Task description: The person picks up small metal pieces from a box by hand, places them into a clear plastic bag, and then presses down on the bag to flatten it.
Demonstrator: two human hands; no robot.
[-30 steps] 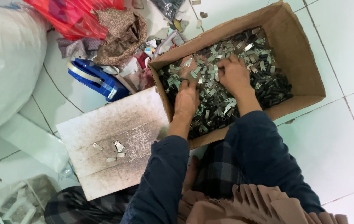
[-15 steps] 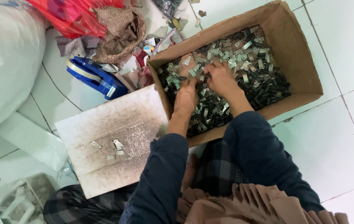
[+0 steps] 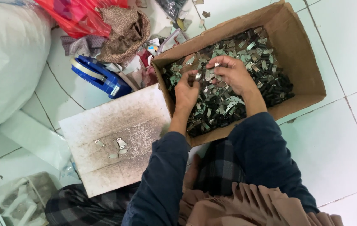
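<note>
A brown cardboard box (image 3: 299, 46) lies on the white tiled floor, filled with several small silver and black metal pieces (image 3: 266, 79). Both my hands are inside it, over the pile. My left hand (image 3: 186, 90) is curled, pinching a small silver piece between its fingertips. My right hand (image 3: 230, 73) sits just to the right, fingers bent on another small silver piece at its tips. The two hands nearly touch. Dark blue sleeves cover both forearms.
A dirty white board (image 3: 115, 138) left of the box carries a few loose metal pieces (image 3: 121, 143). Behind it lie a blue tape dispenser (image 3: 97, 75), a brown cloth (image 3: 124, 31), a red plastic bag (image 3: 74, 14) and a big white sack (image 3: 7, 58).
Both hands have lifted out of the pile and drawn together, fingers now pinching small pieces. The view has shifted slightly.
</note>
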